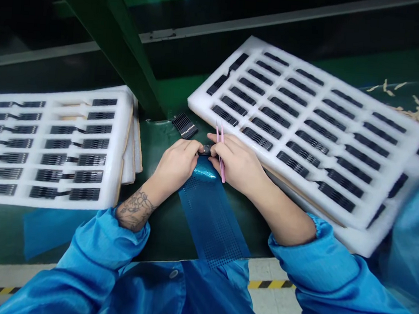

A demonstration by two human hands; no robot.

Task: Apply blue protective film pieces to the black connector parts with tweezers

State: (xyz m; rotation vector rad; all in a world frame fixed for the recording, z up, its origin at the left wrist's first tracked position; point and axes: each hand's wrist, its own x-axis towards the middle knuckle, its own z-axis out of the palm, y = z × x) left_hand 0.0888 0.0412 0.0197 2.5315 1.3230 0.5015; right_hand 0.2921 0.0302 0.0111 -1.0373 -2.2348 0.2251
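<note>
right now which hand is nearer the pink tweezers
Right. The right hand holds the pink tweezers; the left hand is off to their left, apart from them, at the small dark part.

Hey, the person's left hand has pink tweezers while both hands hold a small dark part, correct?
Not quite: the head view shows the pink tweezers in the right hand, not the left hand. Both hands do hold the small dark part.

Green post [113, 38], floor tape [271, 284] (yellow and black).
</note>
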